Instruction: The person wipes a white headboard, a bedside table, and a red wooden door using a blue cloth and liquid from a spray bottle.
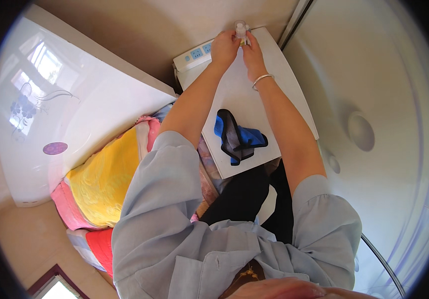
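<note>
At the far end of a white cabinet top (233,89), my left hand (225,48) grips a small bottle with a clear cap (240,29) from its left side. My right hand (254,58), with a silver bangle (262,80) on the wrist, has its fingers around the bottle's right side. Just behind my right fingertips the top of a second small container (247,27) shows. My fingers hide the lower parts of both. Nearer to me, a crumpled blue and grey cloth with black edging (237,138) lies on the cabinet top between my forearms.
A white power strip (194,55) runs along the back left edge against the wall. To the left stands a glossy white headboard (68,97), with yellow and pink bedding (106,175) below it. A pale glossy panel (364,93) rises close on the right.
</note>
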The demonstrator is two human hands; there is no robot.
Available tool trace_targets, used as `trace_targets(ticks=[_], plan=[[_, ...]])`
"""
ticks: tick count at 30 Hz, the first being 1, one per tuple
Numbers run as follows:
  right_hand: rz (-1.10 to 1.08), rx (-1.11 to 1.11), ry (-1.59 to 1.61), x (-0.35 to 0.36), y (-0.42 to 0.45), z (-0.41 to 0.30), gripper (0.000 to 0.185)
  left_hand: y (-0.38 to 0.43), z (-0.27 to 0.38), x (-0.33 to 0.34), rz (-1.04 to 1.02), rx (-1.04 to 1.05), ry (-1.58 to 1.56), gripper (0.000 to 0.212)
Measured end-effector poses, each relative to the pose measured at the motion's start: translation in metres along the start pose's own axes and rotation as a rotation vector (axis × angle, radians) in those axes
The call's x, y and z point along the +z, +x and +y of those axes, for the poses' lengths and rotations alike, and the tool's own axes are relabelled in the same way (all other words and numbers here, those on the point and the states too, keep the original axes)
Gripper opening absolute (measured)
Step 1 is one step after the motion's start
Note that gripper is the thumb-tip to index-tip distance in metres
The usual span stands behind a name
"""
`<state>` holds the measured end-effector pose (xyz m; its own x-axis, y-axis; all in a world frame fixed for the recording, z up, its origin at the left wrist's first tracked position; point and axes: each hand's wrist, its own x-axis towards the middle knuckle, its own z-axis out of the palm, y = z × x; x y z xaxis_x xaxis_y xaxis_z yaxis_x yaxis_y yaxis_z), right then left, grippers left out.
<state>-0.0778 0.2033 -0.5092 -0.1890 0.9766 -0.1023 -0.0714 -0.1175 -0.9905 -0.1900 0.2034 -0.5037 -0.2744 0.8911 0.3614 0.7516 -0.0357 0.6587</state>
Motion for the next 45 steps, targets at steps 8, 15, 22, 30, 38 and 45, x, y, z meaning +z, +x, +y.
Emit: trace_targets(ticks=[8, 15, 22, 30, 38, 45], plan=[[-0.029, -0.033, 0.012, 0.000, 0.012, 0.019, 0.061, 0.001, 0.006, 0.002, 0.095, 0.072, 0.177, 0.020], [-0.052, -0.063, -0.073, 0.009, 0.005, 0.013, 0.068, -0.003, -0.005, -0.002, 0.049, 0.039, 0.253, 0.022], [-0.034, -0.150, -0.035, 0.009, 0.011, 0.021, 0.070, -0.006, -0.002, -0.004, -0.016, 0.023, 0.302, 0.031], [-0.066, -0.052, 0.088, 0.003, 0.008, 0.021, 0.076, -0.012, 0.002, -0.003, 0.075, 0.023, 0.199, 0.030], [-0.051, 0.004, 0.347, -0.011, -0.068, -0.015, 0.073, -0.064, 0.025, -0.049, 0.199, 0.045, -0.089, 0.026], [-0.093, 0.042, 0.354, -0.022, -0.174, -0.027, 0.071, -0.150, 0.050, -0.089, 0.205, 0.024, -0.217, 0.024]])
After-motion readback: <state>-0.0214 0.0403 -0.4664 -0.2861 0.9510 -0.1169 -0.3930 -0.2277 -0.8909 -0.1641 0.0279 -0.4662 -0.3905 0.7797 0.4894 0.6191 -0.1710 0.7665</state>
